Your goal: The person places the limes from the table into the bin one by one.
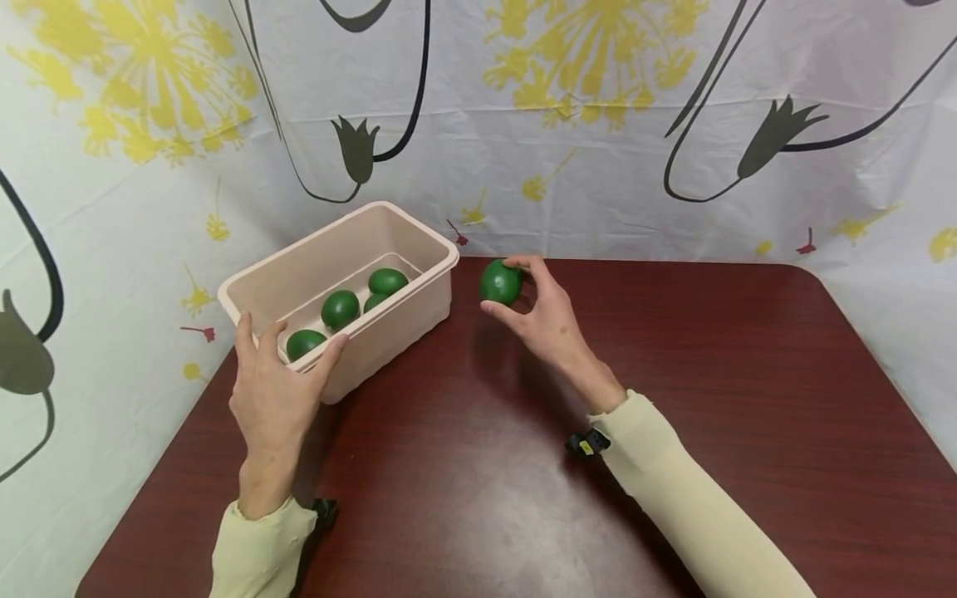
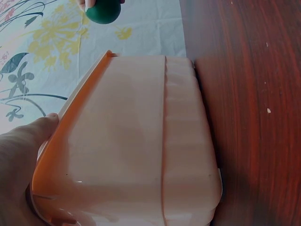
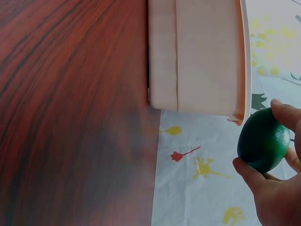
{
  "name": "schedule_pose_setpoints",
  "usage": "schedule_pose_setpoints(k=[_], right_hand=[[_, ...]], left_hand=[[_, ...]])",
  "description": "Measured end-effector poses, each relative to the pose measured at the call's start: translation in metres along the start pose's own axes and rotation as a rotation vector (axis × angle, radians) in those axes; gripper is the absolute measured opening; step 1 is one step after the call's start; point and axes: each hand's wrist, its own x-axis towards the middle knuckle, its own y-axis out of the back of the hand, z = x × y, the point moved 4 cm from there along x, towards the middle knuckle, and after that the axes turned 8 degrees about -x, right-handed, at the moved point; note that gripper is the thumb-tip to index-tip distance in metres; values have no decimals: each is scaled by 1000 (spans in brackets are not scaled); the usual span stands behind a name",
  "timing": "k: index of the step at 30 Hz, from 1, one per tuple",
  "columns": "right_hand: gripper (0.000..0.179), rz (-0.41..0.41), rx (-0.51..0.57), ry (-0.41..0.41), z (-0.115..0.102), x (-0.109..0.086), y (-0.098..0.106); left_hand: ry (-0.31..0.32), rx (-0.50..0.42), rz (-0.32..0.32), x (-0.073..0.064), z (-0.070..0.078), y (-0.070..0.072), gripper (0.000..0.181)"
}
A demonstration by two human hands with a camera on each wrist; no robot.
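My right hand pinches a smooth, glossy green egg-shaped object between thumb and fingers. It is held above the table, just off the right end of a pale pink plastic bin. Several similar green objects lie on the bin's floor, one partly hidden behind the near wall. At the bin's near left corner my left hand grips the rim, thumb over the near side. From the right wrist, the held green object appears beside the bin's end wall.
The bin stands at the back left of a dark reddish wooden table. A white cloth with yellow and grey plant prints hangs behind and along the left side. Small dark devices sit at both wrists.
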Motion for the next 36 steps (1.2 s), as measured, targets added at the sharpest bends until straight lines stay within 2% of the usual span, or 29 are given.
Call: schedule_pose_setpoints(k=[22, 36], right_hand=[[64, -18, 61, 32, -17, -5, -17], [63, -14, 62, 47, -21, -5, -26]], left_hand=[[-3, -2, 0, 0, 1, 0, 90], [6, -23, -4, 0, 0, -1, 89]])
